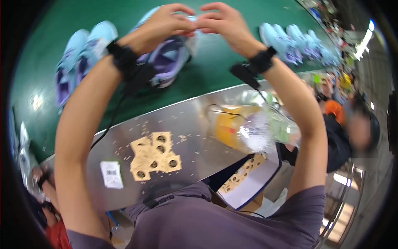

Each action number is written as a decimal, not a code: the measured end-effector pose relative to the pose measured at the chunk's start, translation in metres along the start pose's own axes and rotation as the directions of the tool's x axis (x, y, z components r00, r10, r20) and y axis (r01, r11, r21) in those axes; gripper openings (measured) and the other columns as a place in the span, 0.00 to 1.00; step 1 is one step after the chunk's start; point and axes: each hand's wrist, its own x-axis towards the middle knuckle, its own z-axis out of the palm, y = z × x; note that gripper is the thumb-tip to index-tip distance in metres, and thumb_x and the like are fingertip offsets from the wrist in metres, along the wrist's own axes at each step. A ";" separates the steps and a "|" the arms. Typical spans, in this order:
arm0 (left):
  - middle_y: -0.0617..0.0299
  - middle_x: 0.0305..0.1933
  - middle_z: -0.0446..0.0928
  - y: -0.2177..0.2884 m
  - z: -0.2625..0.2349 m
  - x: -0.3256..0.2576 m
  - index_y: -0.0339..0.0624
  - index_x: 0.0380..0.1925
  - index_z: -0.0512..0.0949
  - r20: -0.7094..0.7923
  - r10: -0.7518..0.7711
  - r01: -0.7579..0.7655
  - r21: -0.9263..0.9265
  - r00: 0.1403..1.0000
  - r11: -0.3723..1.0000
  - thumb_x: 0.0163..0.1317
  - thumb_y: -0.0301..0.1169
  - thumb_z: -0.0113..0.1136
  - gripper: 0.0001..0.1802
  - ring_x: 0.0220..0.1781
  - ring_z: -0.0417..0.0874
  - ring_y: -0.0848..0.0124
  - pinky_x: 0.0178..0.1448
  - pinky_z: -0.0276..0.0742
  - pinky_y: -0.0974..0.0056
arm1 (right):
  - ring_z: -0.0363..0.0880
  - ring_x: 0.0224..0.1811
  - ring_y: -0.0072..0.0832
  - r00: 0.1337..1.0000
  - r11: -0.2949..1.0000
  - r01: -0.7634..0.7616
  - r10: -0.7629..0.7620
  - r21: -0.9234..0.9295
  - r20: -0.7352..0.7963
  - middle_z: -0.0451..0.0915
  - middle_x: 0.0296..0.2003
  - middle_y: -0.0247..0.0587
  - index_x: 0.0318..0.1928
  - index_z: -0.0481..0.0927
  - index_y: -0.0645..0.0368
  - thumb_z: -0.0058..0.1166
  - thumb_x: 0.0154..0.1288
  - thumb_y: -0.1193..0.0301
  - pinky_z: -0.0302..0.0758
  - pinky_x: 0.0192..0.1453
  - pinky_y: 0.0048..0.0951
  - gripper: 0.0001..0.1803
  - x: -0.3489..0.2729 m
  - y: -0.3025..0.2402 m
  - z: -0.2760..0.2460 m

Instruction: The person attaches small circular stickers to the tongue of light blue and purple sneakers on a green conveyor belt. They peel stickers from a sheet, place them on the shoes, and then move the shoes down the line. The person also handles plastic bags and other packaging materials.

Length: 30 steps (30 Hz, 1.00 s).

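My left hand (pixel 163 23) and my right hand (pixel 224 23) are raised over a green belt (pixel 215 62), fingertips meeting. Both pinch a small pale piece (pixel 191 18) at the far end of a light blue and purple shoe (pixel 170 60) that lies on the belt beneath them. What the piece is stays too blurred to tell. Each wrist wears a black band with a small black device; a black cable runs down from the left one.
More blue and purple shoes lie on the belt at left (pixel 81 54) and far right (pixel 290 41). On the metal shelf (pixel 195 137) are brown punched paper tags (pixel 154 155), a white label (pixel 111 174) and a clear bottle of yellow liquid (pixel 244 128). Another person sits at right.
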 end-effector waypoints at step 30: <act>0.57 0.60 0.70 0.032 0.072 -0.084 0.46 0.61 0.66 0.314 0.362 -0.477 0.653 0.878 0.588 0.53 0.26 0.61 0.32 0.56 0.73 0.69 0.55 0.72 0.63 | 0.80 0.31 0.33 0.917 0.492 0.349 -0.355 -0.798 0.181 0.81 0.29 0.41 0.33 0.81 0.60 0.58 0.56 0.73 0.75 0.36 0.30 0.05 -0.230 -0.125 -0.020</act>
